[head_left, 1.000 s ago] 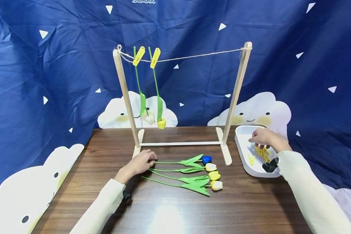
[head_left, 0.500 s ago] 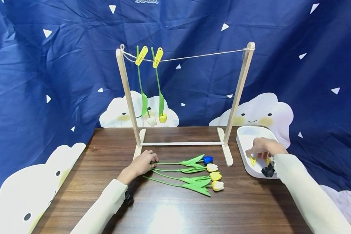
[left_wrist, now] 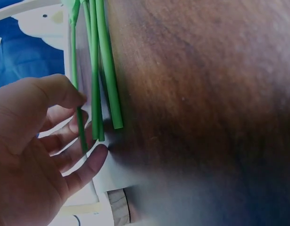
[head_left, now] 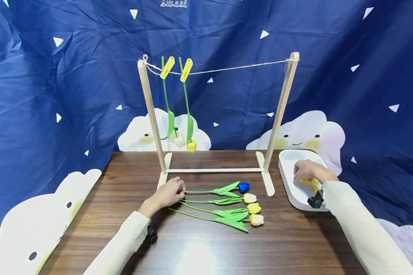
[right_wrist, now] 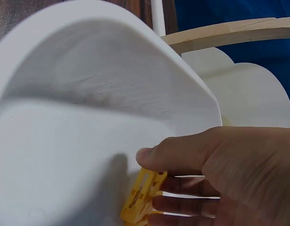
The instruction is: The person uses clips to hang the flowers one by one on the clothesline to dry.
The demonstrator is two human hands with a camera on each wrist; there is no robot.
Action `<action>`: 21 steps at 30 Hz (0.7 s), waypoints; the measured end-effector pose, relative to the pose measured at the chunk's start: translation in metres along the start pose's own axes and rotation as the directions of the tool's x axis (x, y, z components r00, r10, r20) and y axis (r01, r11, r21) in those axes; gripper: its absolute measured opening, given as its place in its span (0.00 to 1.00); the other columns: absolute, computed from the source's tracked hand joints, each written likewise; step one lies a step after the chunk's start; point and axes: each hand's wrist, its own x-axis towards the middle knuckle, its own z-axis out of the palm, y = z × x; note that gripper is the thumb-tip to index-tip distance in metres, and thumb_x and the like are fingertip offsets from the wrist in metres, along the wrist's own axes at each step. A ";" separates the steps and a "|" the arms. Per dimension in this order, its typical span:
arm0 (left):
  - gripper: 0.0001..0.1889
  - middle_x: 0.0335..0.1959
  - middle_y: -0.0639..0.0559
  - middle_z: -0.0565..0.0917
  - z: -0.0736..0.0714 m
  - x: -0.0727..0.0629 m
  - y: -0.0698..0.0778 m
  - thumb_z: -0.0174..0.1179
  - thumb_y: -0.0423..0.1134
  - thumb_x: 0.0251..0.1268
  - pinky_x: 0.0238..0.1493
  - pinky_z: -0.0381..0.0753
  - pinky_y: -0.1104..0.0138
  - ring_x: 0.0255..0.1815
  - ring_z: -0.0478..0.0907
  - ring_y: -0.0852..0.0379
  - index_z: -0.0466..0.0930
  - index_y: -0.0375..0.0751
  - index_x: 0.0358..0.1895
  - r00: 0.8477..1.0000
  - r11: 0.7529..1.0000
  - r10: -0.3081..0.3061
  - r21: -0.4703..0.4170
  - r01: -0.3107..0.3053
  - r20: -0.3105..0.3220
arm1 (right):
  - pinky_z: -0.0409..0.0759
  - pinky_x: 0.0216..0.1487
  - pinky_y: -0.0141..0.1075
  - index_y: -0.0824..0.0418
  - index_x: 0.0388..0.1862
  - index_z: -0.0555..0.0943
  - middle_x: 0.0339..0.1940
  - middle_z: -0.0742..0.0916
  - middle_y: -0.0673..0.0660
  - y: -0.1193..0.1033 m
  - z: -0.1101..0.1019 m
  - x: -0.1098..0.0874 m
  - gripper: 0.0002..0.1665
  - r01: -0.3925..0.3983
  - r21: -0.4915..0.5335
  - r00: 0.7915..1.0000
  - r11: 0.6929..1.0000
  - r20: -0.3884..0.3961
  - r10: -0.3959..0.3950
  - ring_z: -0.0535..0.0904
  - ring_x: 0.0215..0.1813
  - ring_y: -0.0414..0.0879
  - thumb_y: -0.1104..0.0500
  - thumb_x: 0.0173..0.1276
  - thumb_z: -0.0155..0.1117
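Observation:
On the table, my left hand (head_left: 166, 193) pinches the stem end of an artificial blue tulip (head_left: 243, 187); in the left wrist view, thumb and fingers lie around that green stem (left_wrist: 74, 61). Just in front, a white tulip (head_left: 250, 198), a yellow tulip (head_left: 254, 208) and a yellow-white tulip (head_left: 257, 220) lie side by side, stems toward the same hand. Over at the right, my right hand (head_left: 309, 170) reaches into a white tray (head_left: 286, 190). Its thumb and fingers grip a yellow clothespin (right_wrist: 141, 195) close above the tray floor. More yellow clothespins (head_left: 316, 185) are partly hidden beneath that hand.
Behind the flowers stands a wooden rack (head_left: 147, 110) with twine (head_left: 241, 67) between its posts. A white tulip (head_left: 179, 141) and a yellow tulip (head_left: 191, 146) hang upside down at its left, held by yellow clothespins (head_left: 186, 70). Blue cloth (head_left: 227, 34) forms the backdrop.
My right hand has lowered into the tray and taken hold of a clothespin. The left hand stays at the stem ends. The head view has shifted slightly.

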 end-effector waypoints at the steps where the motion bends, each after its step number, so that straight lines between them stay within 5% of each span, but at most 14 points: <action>1: 0.03 0.36 0.57 0.76 0.000 0.000 0.000 0.64 0.35 0.65 0.39 0.76 0.63 0.36 0.73 0.59 0.82 0.45 0.39 1.000 1.000 -0.016 -0.020 0.016 0.006 | 0.77 0.31 0.35 0.60 0.30 0.83 0.26 0.82 0.53 0.000 -0.001 0.001 0.09 0.013 -0.018 1.000 1.000 -0.016 -0.013 0.77 0.29 0.45 0.57 0.57 0.74; 10: 0.02 0.41 0.53 0.88 -0.004 0.000 -0.001 0.64 0.35 0.74 0.49 0.84 0.53 0.45 0.85 0.54 0.82 0.47 0.41 0.998 0.989 -0.055 -0.137 0.059 0.034 | 0.77 0.37 0.39 0.61 0.35 0.84 0.31 0.87 0.55 -0.002 -0.005 0.003 0.13 0.099 -0.106 0.989 0.989 -0.097 -0.109 0.79 0.32 0.46 0.53 0.66 0.76; 16: 0.02 0.43 0.51 0.89 -0.006 0.003 0.000 0.66 0.37 0.75 0.56 0.85 0.50 0.51 0.87 0.49 0.83 0.48 0.40 0.999 0.986 -0.033 -0.162 0.035 0.013 | 0.83 0.45 0.49 0.69 0.41 0.84 0.34 0.89 0.60 -0.001 -0.007 0.006 0.16 0.102 -0.101 0.982 0.990 -0.149 -0.116 0.83 0.35 0.50 0.58 0.63 0.77; 21: 0.02 0.41 0.52 0.89 -0.014 0.007 0.003 0.66 0.39 0.76 0.53 0.85 0.53 0.47 0.86 0.53 0.85 0.49 0.41 0.999 0.979 -0.035 -0.202 0.032 -0.010 | 0.84 0.50 0.55 0.71 0.43 0.85 0.35 0.89 0.61 -0.008 -0.011 0.004 0.18 0.134 -0.102 0.969 0.986 -0.194 -0.152 0.84 0.38 0.54 0.60 0.59 0.77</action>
